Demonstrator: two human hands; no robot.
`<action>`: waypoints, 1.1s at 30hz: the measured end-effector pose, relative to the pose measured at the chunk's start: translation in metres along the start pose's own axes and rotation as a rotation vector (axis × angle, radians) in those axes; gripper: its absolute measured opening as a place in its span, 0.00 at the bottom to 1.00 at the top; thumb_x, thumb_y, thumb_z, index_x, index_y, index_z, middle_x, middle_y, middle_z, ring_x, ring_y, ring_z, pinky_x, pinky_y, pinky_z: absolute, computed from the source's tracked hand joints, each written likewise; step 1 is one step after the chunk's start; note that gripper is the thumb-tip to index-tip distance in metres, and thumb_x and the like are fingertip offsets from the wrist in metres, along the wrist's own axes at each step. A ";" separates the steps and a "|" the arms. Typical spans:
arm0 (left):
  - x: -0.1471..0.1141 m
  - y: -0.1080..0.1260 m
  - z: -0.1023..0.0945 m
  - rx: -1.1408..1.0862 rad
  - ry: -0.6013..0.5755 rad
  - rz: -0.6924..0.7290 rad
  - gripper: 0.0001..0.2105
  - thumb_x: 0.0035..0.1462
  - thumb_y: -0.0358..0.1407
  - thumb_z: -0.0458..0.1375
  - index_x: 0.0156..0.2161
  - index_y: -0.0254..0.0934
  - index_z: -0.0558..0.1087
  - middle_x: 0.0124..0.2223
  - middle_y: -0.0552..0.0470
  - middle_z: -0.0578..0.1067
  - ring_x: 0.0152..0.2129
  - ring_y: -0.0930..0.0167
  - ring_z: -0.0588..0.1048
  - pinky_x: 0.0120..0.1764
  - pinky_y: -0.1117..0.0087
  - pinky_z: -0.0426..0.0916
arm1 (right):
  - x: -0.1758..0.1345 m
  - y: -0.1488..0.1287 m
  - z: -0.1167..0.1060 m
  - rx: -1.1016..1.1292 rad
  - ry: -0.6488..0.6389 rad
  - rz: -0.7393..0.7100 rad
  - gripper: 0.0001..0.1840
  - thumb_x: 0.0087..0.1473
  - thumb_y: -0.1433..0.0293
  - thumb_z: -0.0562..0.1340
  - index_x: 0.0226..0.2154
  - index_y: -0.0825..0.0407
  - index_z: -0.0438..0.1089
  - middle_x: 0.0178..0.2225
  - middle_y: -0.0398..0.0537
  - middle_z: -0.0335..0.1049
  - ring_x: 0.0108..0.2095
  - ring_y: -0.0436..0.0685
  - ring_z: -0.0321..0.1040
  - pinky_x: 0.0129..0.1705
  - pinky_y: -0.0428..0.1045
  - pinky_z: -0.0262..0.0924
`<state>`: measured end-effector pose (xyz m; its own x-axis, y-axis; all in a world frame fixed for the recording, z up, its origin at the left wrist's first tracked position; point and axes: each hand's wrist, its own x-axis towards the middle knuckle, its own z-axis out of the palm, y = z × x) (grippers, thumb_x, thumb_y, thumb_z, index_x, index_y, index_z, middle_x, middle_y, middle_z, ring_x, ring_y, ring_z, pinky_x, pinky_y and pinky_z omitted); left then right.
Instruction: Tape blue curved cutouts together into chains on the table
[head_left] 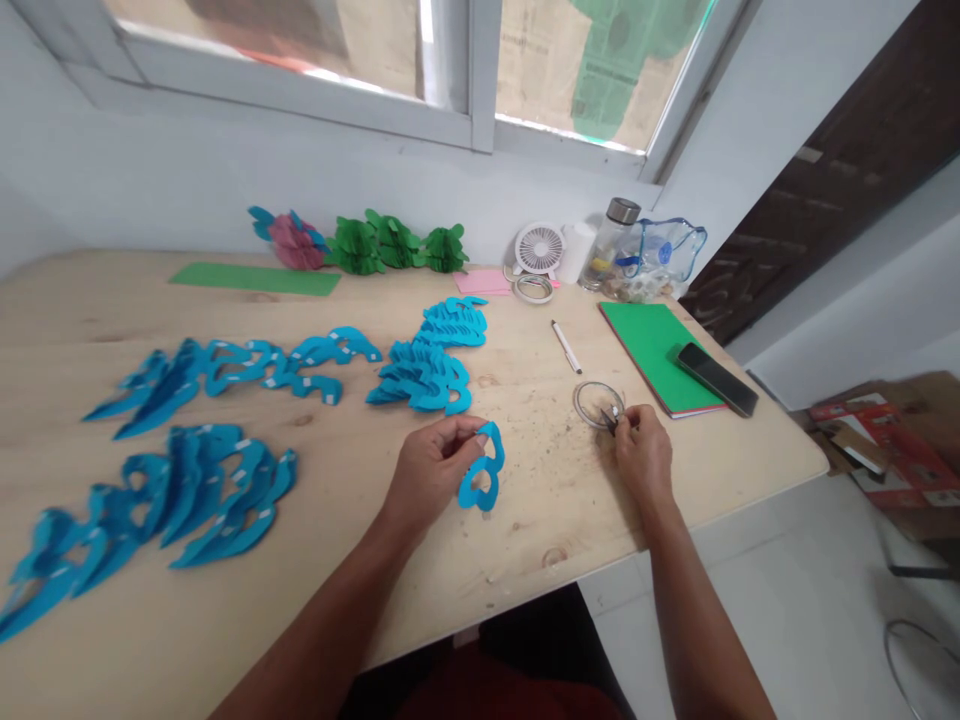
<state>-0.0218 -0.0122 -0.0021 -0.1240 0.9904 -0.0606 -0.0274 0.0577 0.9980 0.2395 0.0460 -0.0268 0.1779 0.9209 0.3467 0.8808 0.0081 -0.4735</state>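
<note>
Left hand [429, 468] pinches blue cutout [492, 464] — right hand [646, 458], dark tool [609, 423].

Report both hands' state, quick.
Left hand: closed, holding a curvy blue paper cutout in a pinch grip.
Right hand: closed, holding a small dark pointed tool; exact type unclear.

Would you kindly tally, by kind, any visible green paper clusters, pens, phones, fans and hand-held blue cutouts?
Blue cutout in the left hand: 1
Green paper clusters: 3
Pen: 1
Phone: 1
Fan: 1
Total: 7
</note>
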 end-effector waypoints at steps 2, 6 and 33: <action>0.000 0.000 0.000 0.003 -0.003 -0.001 0.05 0.47 0.35 0.58 0.27 0.35 0.74 0.17 0.58 0.70 0.13 0.76 0.68 0.17 0.77 0.63 | 0.000 -0.001 -0.001 -0.005 0.000 0.016 0.09 0.53 0.65 0.51 0.29 0.51 0.63 0.28 0.51 0.69 0.30 0.59 0.63 0.31 0.50 0.51; 0.001 0.000 0.000 0.005 0.006 -0.001 0.05 0.46 0.35 0.59 0.27 0.35 0.74 0.18 0.57 0.71 0.13 0.75 0.68 0.17 0.77 0.63 | -0.001 -0.003 -0.002 -0.012 -0.003 0.045 0.09 0.53 0.65 0.51 0.29 0.51 0.63 0.27 0.50 0.69 0.29 0.59 0.63 0.30 0.50 0.50; -0.001 0.000 0.002 -0.022 0.031 -0.022 0.05 0.46 0.34 0.58 0.28 0.34 0.74 0.19 0.56 0.72 0.13 0.76 0.68 0.16 0.77 0.62 | 0.004 0.001 -0.004 0.232 0.086 0.078 0.12 0.53 0.61 0.54 0.31 0.52 0.65 0.32 0.51 0.71 0.33 0.59 0.66 0.38 0.54 0.59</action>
<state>-0.0194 -0.0130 -0.0016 -0.1537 0.9846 -0.0832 -0.0521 0.0760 0.9957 0.2432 0.0483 -0.0227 0.2872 0.8858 0.3646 0.7403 0.0363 -0.6713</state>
